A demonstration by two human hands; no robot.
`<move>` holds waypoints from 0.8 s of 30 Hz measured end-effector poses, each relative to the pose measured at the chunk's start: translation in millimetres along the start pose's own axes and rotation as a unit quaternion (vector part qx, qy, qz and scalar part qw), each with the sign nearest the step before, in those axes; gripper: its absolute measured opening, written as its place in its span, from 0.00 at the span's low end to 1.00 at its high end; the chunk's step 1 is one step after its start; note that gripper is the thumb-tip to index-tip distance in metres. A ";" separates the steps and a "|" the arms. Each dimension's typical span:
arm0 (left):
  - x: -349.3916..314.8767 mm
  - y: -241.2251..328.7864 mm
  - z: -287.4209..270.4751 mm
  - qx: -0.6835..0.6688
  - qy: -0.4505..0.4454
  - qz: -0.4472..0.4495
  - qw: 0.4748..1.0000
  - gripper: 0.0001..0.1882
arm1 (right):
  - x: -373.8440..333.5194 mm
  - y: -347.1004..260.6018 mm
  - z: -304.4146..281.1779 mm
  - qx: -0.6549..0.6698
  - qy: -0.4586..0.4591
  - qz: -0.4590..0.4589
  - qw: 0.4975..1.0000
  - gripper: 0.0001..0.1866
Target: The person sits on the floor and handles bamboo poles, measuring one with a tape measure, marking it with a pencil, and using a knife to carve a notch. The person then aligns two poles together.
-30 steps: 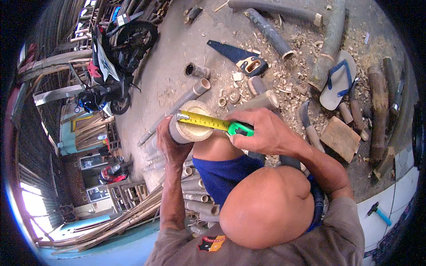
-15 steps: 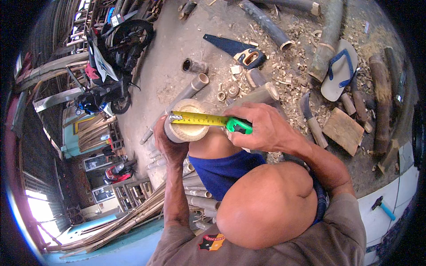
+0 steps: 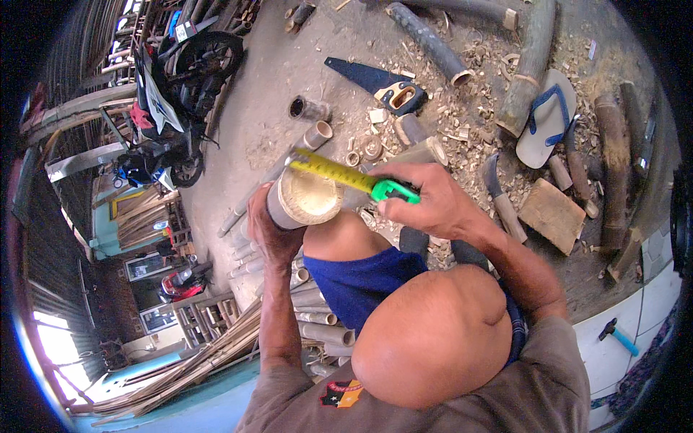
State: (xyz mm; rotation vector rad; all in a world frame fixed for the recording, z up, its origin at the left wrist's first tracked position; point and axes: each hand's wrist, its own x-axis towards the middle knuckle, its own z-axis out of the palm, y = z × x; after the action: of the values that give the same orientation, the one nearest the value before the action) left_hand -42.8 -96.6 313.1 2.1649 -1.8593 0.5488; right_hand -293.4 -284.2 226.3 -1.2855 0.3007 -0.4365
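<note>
The stout cylindrical grey-brown bamboo piece point(image 3: 310, 198) with a pale cut end sits in the left hand point(image 3: 270, 229), fingers wrapped round its side; it looks stiff and fairly light, probably best held by that smooth wall, clear of the rim. The right hand point(image 3: 437, 204) closes around the green-cased tape measure point(image 3: 395, 190), whose thin, likely springy yellow blade point(image 3: 332, 170) crosses over the rim. The bare knee point(image 3: 346, 238) crowds the near side, with a black-bladed handsaw point(image 3: 372, 81) and pale wood chips point(image 3: 473, 108) beyond.
</note>
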 end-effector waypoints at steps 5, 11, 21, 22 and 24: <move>10.5 0.6 16.9 -0.015 -0.029 0.008 0.999 0.48 | -12.1 29.5 -28.5 -0.109 0.179 -0.015 0.978 0.36; 18.7 -7.3 73.2 -0.053 -0.146 -0.047 0.987 0.48 | -70.6 89.7 -90.9 -0.311 0.296 0.158 0.889 0.38; 44.3 -23.4 220.0 -0.167 -0.284 -0.014 0.944 0.44 | -173.4 135.5 -125.5 -0.609 0.243 0.292 0.696 0.38; 45.3 -23.4 234.7 -0.170 -0.299 -0.014 0.939 0.44 | -187.3 146.1 -126.7 -0.628 0.250 0.267 0.687 0.39; 43.0 -27.4 256.3 -0.169 -0.329 -0.016 0.929 0.46 | -198.0 155.5 -126.8 -0.629 0.262 0.263 0.682 0.40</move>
State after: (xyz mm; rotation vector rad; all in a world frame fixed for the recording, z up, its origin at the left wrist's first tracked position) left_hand 22.3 -236.3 102.0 2.2819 -2.0036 -0.5502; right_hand -502.4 -264.9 38.2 -2.2708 1.6455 -0.0094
